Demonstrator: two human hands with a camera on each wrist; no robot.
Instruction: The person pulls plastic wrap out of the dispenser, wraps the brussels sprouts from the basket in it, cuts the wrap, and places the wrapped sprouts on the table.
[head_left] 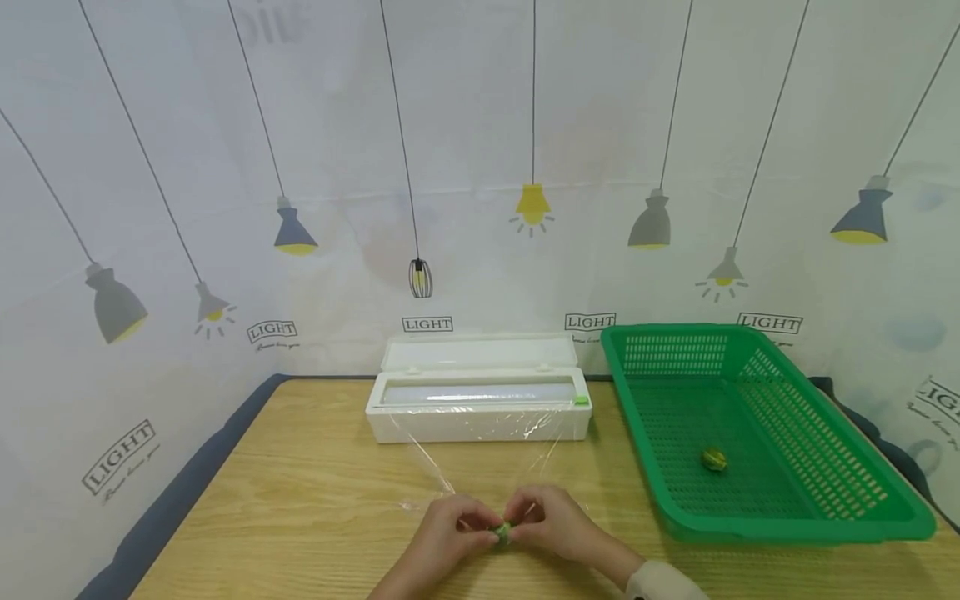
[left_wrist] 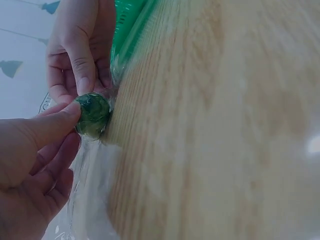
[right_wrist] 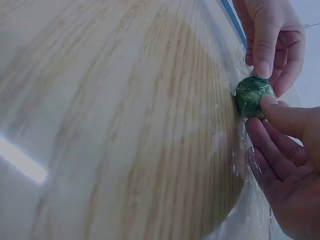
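Note:
A small green ball [head_left: 501,532] wrapped in clear cling film sits low over the wooden table [head_left: 315,517], between both hands. My left hand [head_left: 474,533] pinches it from the left and my right hand [head_left: 525,521] pinches it from the right. In the left wrist view the left thumb [left_wrist: 60,122] presses the ball [left_wrist: 93,115], with the right hand's fingers [left_wrist: 82,75] on its far side. The right wrist view shows the ball [right_wrist: 252,95] between the right thumb [right_wrist: 280,112] and the left hand's fingers [right_wrist: 262,60]. A film sheet [head_left: 480,454] runs back to the dispenser.
A white cling-film dispenser box [head_left: 480,400] stands open at the back of the table. To its right, a green plastic basket [head_left: 825,467] holds one small wrapped green ball [head_left: 714,459]. A printed curtain closes off the back and sides.

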